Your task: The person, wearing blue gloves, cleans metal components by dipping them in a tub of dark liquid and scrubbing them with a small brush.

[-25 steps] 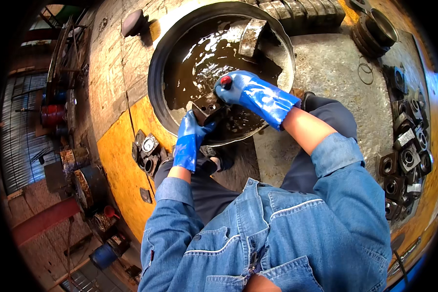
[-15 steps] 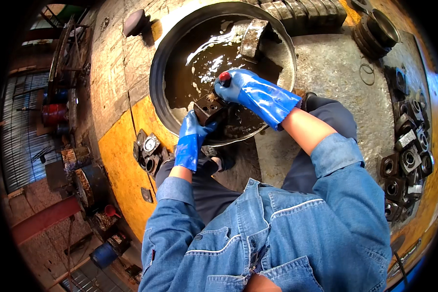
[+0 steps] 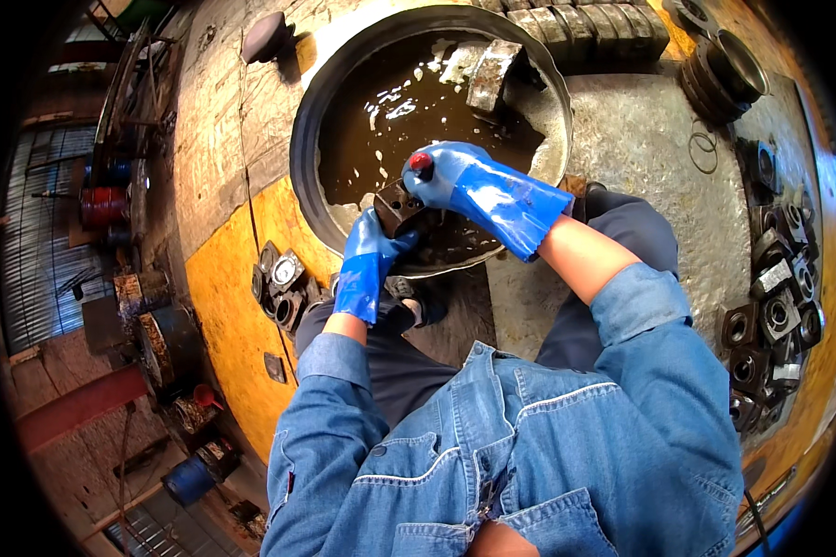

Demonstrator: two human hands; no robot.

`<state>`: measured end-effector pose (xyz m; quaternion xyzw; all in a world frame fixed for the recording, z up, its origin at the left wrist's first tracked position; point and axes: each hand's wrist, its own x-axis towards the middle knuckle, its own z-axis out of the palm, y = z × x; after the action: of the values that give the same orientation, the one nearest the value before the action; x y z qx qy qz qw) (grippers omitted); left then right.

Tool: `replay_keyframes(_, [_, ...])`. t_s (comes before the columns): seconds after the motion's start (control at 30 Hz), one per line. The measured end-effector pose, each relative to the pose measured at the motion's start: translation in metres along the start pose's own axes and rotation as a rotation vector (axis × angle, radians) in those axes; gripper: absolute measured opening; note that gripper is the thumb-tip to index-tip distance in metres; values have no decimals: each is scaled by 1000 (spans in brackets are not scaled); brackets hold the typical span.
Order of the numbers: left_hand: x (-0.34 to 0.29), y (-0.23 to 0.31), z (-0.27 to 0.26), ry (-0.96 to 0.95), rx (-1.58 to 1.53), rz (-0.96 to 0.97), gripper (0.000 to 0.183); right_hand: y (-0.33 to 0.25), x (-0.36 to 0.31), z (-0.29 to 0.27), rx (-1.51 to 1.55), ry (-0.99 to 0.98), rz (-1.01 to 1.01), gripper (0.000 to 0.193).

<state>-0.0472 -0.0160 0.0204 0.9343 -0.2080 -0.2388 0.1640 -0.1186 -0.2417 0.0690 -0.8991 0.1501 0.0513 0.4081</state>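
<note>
L hand [image 3: 373, 243], in a blue rubber glove, has a dark metal block [image 3: 395, 206] w/ round holes in its grip. Block sits at the near-L part of a round metal basin [image 3: 305, 158], inside the rim & above the dark liquid [image 3: 362, 139]. Relative to the grip: block is up & R of the L palm, fingers along its L side, thumb at the near side pointing R. Block's holed face is up, tilted a bit; its R end is partly covered by the other glove.

R hand [image 3: 446, 176], same glove type, is in a tight fist around a red-ended tool [image 3: 422, 165]; red end pokes out the top of the fist. Rest of tool is hidden under the glove, so can't tell its type or whether it touches the block. Fist is just above & R of the block, close to the L hand but apart.

Also in basin: a rusty angular metal piece [image 3: 494, 79], leaning near the far-R rim, well apart from both hands. Row of metal blocks [image 3: 590, 32] just past that rim. On the grey plate [image 3: 641, 130] R of basin: stacked rings [image 3: 720, 79] nr its far edge, two thin rings [image 3: 703, 153] nearer basin, & a pile of square flanges [image 3: 778, 316] along its R edge. Smaller flange cluster [image 3: 283, 283] just outside the near-L rim, on yellow flooring [image 3: 228, 278].
</note>
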Motion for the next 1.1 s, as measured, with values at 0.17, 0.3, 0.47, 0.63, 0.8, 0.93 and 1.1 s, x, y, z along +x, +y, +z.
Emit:
replay_keyframes(0.17, [-4, 7, -5, -28, 7, -31, 68, 0, 6, -4, 18, -22, 21, 26])
replay_keyframes(0.3, [-6, 11, -6, -23, -22, -23, 75, 9, 5, 8, 6, 12, -2, 24])
replay_keyframes(0.47, [-1, 7, -9, -80, 51, -63, 78, 43, 23, 14, -71, 95, 220, 26])
replay_keyframes(0.63, [-2, 15, -3, -17, 21, 16, 76, 99, 28, 31, -58, 5, 465, 37])
replay_keyframes(0.8, [-4, 14, -9, -75, 23, -38, 79, 62, 22, 7, 426, 3, 350, 37])
replay_keyframes(0.93, [1, -5, -3, -72, -23, -16, 77, 18, 13, -4, 609, -30, 106, 41])
replay_keyframes(1.1, [4, -9, 4, -33, -58, 24, 75, 9, -10, -7, 548, -171, -38, 31])
